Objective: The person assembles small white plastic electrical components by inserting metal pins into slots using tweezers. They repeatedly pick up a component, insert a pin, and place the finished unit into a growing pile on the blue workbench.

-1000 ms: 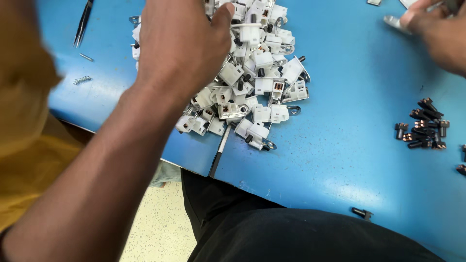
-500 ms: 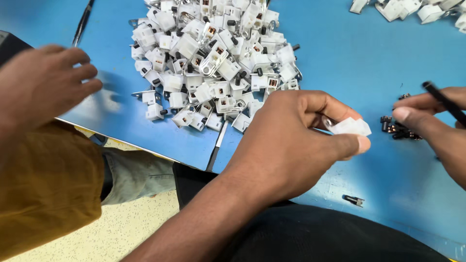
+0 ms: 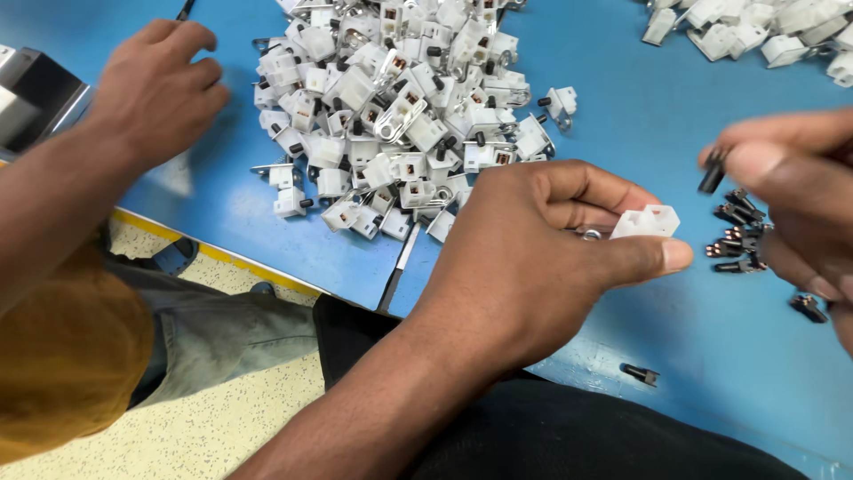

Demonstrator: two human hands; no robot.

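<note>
White plastic block [image 3: 647, 221] sits pinched between your left hand's [image 3: 533, 258] thumb and fingers, long axis pointing right toward your right hand [image 3: 791, 204]; right fingers narrow on a small black pin [image 3: 712, 177], just up-right of the block. More pins [image 3: 737, 236] beneath. Blue table [image 3: 622, 116]; big pile of white parts [image 3: 400, 116] up-left; another person's hand [image 3: 155, 89] at its left edge

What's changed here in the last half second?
The co-worker's hand moved up toward the white pile. The left hand still pinches a white part; the right hand still holds a black pin beside the loose pins.
</note>
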